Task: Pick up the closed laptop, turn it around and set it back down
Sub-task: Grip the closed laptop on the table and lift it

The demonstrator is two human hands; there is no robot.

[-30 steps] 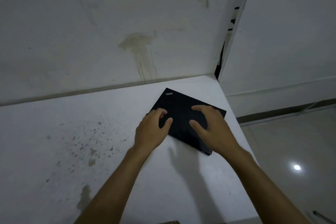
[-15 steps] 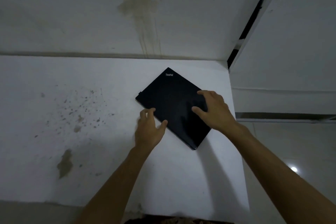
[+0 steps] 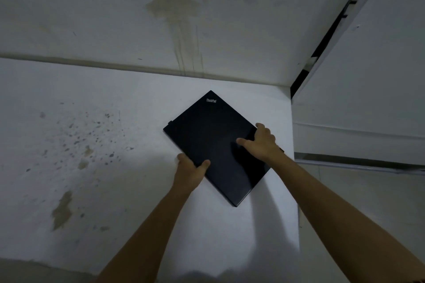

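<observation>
Head view, black closed laptop (image 3: 213, 145), corner-on

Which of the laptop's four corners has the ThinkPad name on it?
The far corner of the laptop, pointing at the stained wall. The left hand and right hand grip nearer edges.

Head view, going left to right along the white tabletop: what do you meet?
Brown speckled stains → left hand gripping the laptop's left edge → closed black ThinkPad laptop → right hand on its right edge → white table's right edge.
</observation>
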